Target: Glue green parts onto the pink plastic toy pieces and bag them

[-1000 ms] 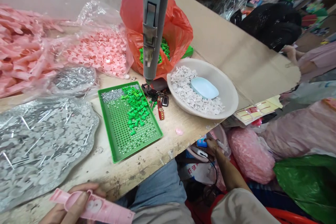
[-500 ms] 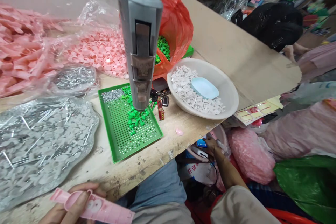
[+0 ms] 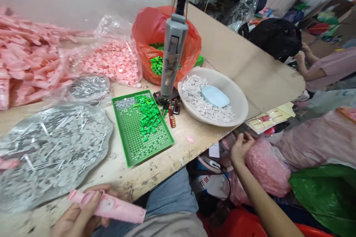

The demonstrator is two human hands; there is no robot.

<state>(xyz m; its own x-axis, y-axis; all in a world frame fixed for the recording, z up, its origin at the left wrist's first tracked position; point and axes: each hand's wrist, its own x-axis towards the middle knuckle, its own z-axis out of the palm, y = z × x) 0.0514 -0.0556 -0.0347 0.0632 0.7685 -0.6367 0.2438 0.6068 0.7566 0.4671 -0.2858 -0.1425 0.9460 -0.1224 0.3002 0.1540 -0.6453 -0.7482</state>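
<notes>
Left hand [image 3: 76, 219] grips a pink plastic strip [image 3: 111, 205]; right hand [image 3: 241, 149] half-curled, empty, beside a pink bag [image 3: 268, 166].

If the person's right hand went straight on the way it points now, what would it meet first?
The right hand would probably meet the table's front edge, below the white basin; depth is unclear.

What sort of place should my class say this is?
Probably a small workshop assembling plastic goods by hand: bags of pink plastic parts, a hanging grey press tool, and a green perforated tray.
</notes>
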